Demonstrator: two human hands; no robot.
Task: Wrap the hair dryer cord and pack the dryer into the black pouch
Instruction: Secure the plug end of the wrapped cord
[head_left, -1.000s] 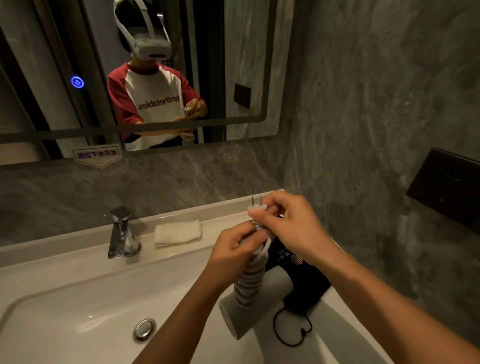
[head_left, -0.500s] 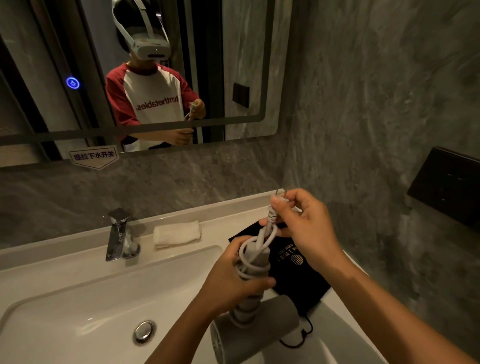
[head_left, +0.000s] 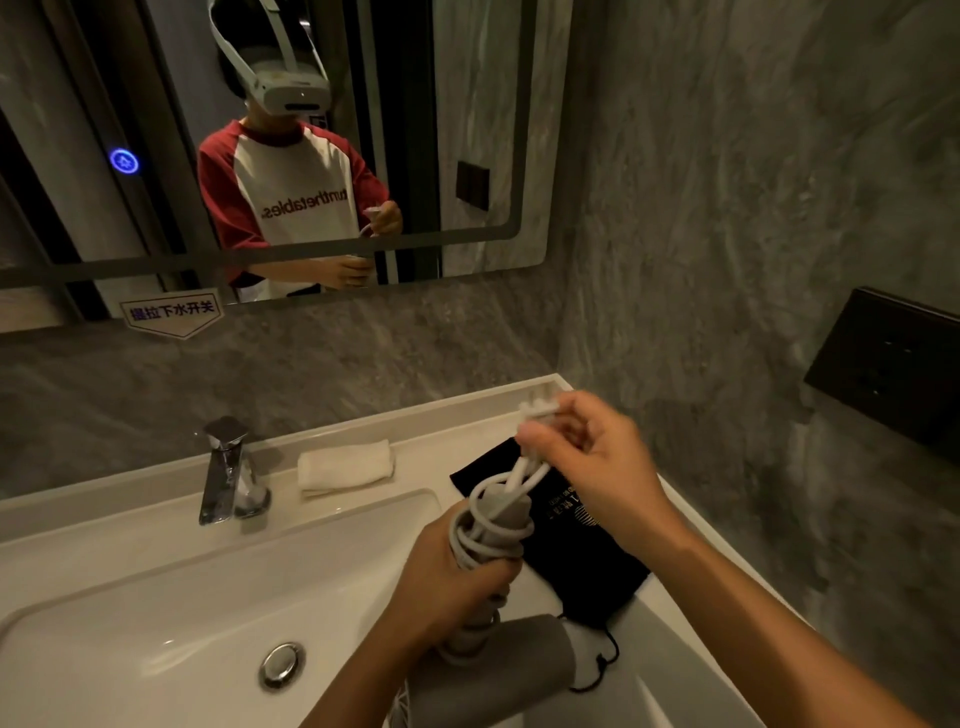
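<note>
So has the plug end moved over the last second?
Yes. The right hand has carried the plug rightward, away from the faucet, over the black pouch.

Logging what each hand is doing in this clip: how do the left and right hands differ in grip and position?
The left hand is wrapped in a fist around the hair dryer handle and the cord coils; the right hand pinches only the plug end with its fingertips. The left sits lower, over the sink; the right is raised above the black pouch. Both hold parts of the same dryer.
</note>
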